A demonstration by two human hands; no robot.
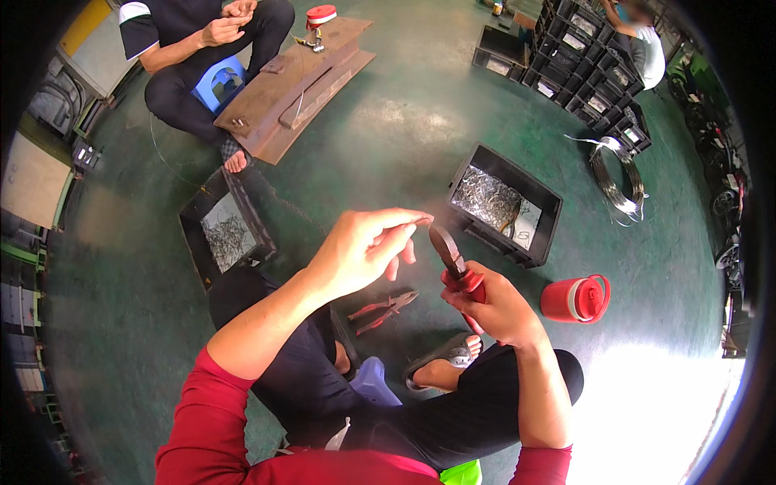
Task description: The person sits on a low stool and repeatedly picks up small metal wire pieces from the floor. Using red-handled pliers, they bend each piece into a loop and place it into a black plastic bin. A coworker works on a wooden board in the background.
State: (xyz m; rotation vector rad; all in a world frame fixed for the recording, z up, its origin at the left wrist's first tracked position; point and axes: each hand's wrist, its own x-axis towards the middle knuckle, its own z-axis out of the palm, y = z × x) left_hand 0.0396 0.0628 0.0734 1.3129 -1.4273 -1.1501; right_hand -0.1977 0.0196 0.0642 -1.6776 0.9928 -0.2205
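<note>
Head view, person seated low over a green floor. Right hand is clamped around the red handles of a pair of pliers, dark nose pointing up and to the far left. Left hand is raised just left of the pliers' tip, thumb and forefinger pinched together near it; whatever sits between them is too small to make out.

A second pair of pliers with red handles lies on the floor between the person's knees. A black crate of metal bits stands beyond the hands to the right; another black crate is to the left. A red jug lies right of the right hand. A wire coil rests far right. Another person sits far left beside a brown plank.
</note>
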